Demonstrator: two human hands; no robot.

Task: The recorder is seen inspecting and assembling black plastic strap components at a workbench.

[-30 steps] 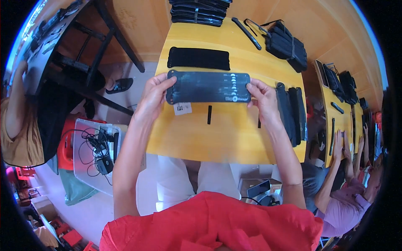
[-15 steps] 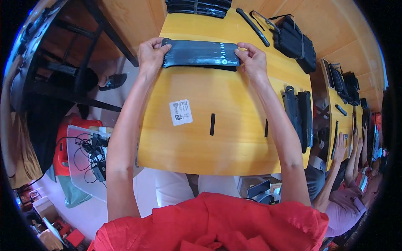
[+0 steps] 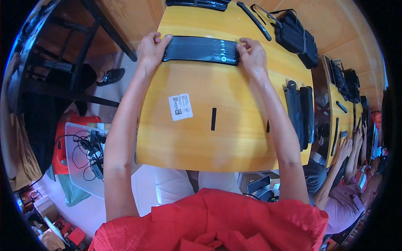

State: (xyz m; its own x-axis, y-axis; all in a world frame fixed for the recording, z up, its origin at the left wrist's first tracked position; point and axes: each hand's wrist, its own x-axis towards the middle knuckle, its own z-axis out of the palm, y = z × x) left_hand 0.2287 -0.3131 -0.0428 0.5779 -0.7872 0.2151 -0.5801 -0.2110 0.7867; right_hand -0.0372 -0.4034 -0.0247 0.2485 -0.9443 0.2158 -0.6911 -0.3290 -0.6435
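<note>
A flat stack of black straps [image 3: 194, 48] with white print near its right end lies across the far part of the yellow table [image 3: 180, 146]. My left hand [image 3: 151, 52] grips the stack's left end, the thumb along its edge. At the other end, my right hand [image 3: 253, 58] pinches the corner between thumb and fingers. Nearer to me lie a white label sheet [image 3: 180, 107] and a short black strip [image 3: 214, 119]. Another small black strip [image 3: 268, 126] is partly covered by my right forearm.
More black straps [image 3: 297, 113] lie at the table's right side. A banded black bundle [image 3: 296, 39], a single narrow strap [image 3: 254, 21] and another stack [image 3: 201, 3] sit at the far side. Left of the table stands a clear bin [image 3: 75, 167] with cables. A co-worker's hand [image 3: 345, 148] is at right.
The strap stack's lower edge, which stuck out at the right before, now looks more even. My left fingers have shifted at its left end. The view has moved slightly.
</note>
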